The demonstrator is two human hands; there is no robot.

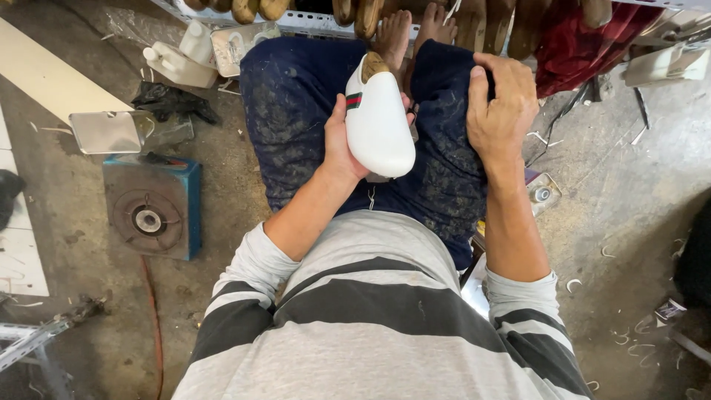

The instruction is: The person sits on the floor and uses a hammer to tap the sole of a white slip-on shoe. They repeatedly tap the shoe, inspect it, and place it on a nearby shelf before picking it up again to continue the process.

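On the floor at upper left lie 2 white plastic jugs, tipped on their sides and touching, just beside a clear boxy container. A small printed card or packet, pale with dark marks, lies on the floor at lower right; its kind cannot be told. No signs or screens show.

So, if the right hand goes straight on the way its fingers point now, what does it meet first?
The right hand rests on the knee of the dark blue trousers, fingers pointing up the picture. Straight on, it would probably first meet the red cloth or the wooden shapes above it; depth is unclear.
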